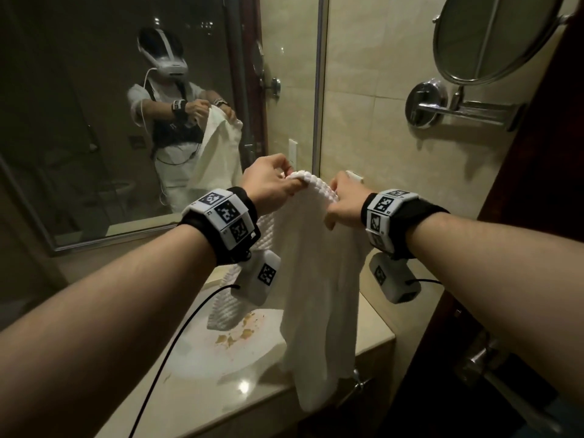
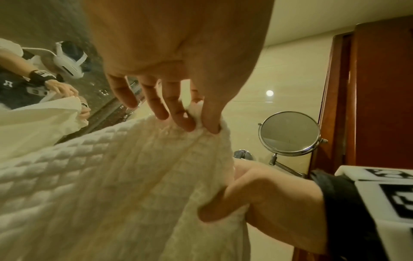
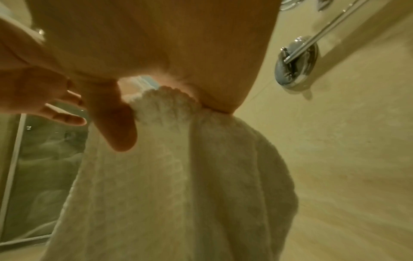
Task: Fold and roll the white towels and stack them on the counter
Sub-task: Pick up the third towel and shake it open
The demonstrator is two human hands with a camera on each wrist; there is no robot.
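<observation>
A white waffle-textured towel [image 1: 319, 279] hangs in the air above the counter [image 1: 202, 387], bunched along its top edge. My left hand [image 1: 271, 184] pinches that edge at the left, thumb and forefinger closed on the cloth [image 2: 201, 121]. My right hand [image 1: 344, 200] grips the same edge a little to the right, with the towel [image 3: 178, 159] draping straight down below it. The right hand [image 2: 257, 194] shows in the left wrist view, clutching the fabric. The towel's lower end hangs past the counter's front edge.
A sink basin [image 1: 227, 343] with brownish stains sits in the counter under the towel. A wall mirror [image 1: 126, 105] is at the left, a round swing-arm mirror [image 1: 493, 36] at the upper right. A dark wooden door frame [image 1: 537, 216] stands at the right.
</observation>
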